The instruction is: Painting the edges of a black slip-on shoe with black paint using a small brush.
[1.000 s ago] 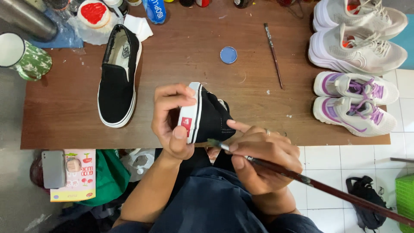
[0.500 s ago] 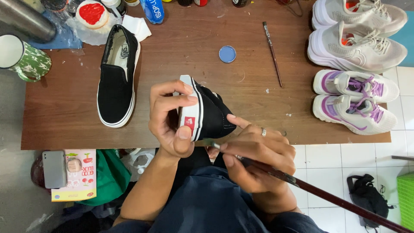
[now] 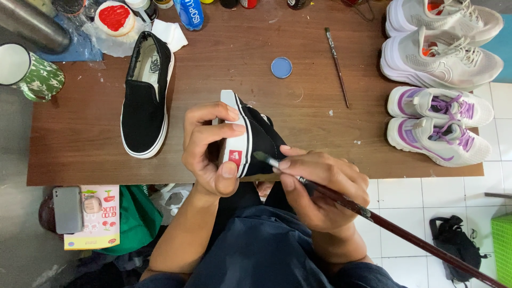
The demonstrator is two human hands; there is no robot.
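Note:
My left hand (image 3: 210, 149) grips a black slip-on shoe (image 3: 258, 136) by its white rubber sole, heel end toward me, over the near edge of the brown wooden table (image 3: 80, 144). A small red patch shows on the heel. My right hand (image 3: 320, 184) holds a long dark-handled paintbrush (image 3: 373, 218). The brush's tip rests against the white sole band beside the heel patch, and its handle runs off to the lower right. The matching black slip-on shoe (image 3: 145, 96) lies flat on the table to the left.
A second paintbrush (image 3: 337, 65) and a small blue lid (image 3: 281, 67) lie mid-table. Two pairs of pale sneakers (image 3: 440, 48) (image 3: 438, 122) stand at the right. A green patterned mug (image 3: 29, 72), a metal flask, a tub with red paint (image 3: 114, 17) and bottles crowd the far left edge.
The shoe in my left hand has shifted slightly up and right and turned a little. The brush tip has moved in from below onto the sole beside the heel patch.

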